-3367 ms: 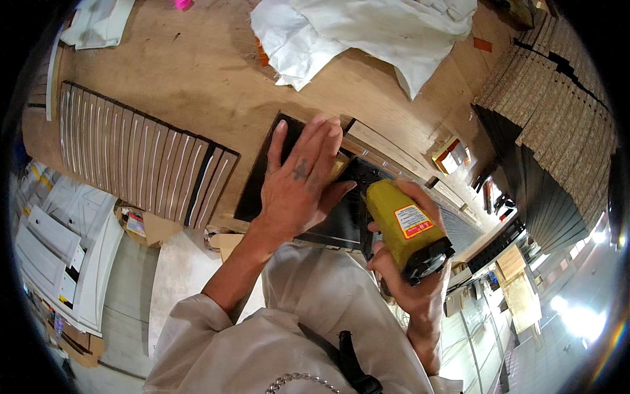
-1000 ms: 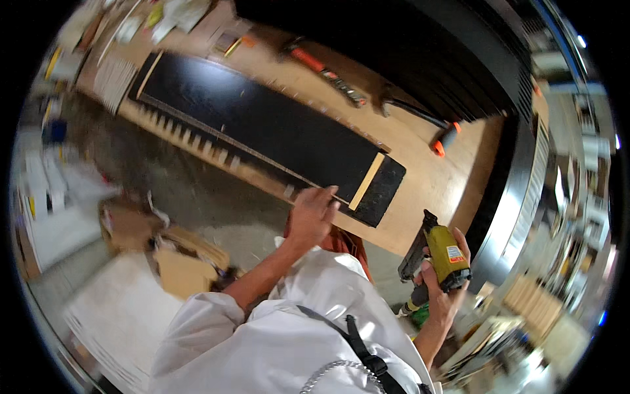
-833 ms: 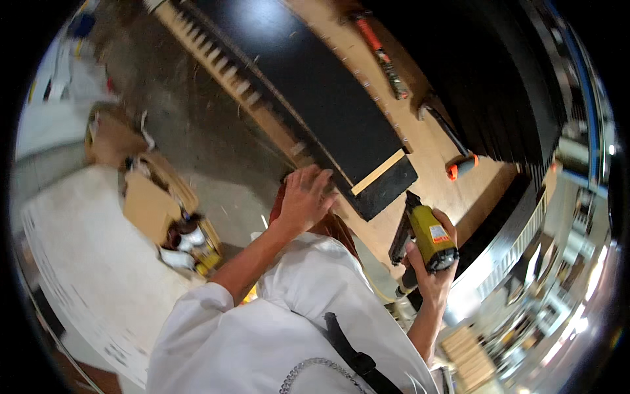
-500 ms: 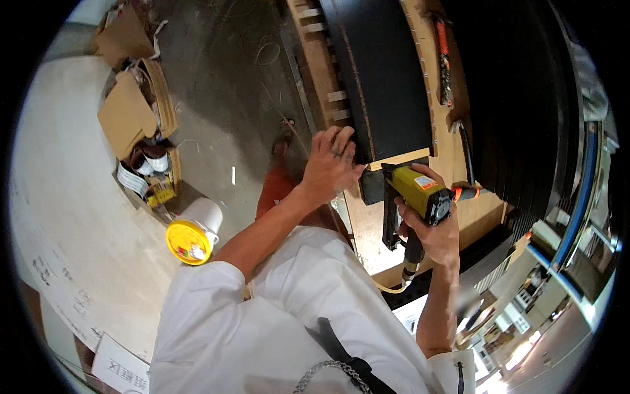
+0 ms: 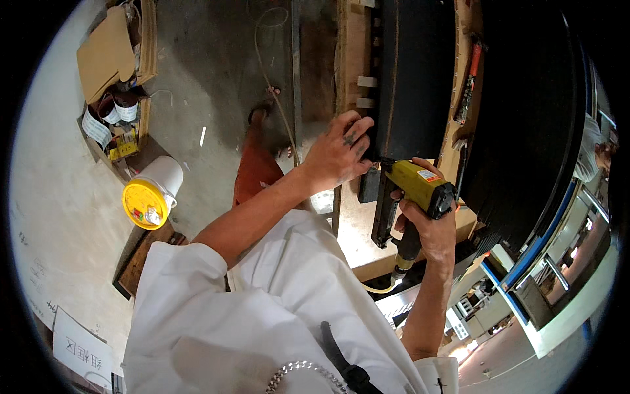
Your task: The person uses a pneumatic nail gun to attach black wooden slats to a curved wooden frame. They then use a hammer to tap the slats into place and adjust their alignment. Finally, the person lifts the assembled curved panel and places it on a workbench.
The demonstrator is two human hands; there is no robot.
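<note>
Well, my right hand point(image 5: 433, 223) gripped nail gun point(image 5: 412, 183) at three o'clock: yellow-green body, white-and-red label point(image 5: 429, 175), nose near black panel point(image 5: 423, 79) at one. Left hand point(image 5: 338, 148) half-curled by panel edge; couldn't tell whether gripping. Wooden bench point(image 5: 357, 230) beneath; grey floor point(image 5: 203, 79) at ten, yellow-lidded bucket point(image 5: 164, 176) at nine.

Just ahead of the right grip point(image 5: 430, 226), a small white-and-red label point(image 5: 429, 176) is sitting on the yellow nail gun point(image 5: 412, 182), its print showing too small to read. Well left of the left grip point(image 5: 338, 151), dark printing is marking a yellow packet point(image 5: 123, 146) and white wrappers point(image 5: 97, 129) in a cardboard box point(image 5: 144, 118), also too fine to read. Nearer the body than that grip, far left, a white sign point(image 5: 82, 348) is bearing large dark characters; faint handwriting point(image 5: 39, 276) is marking the pale panel point(image 5: 52, 197) beside it.
</note>
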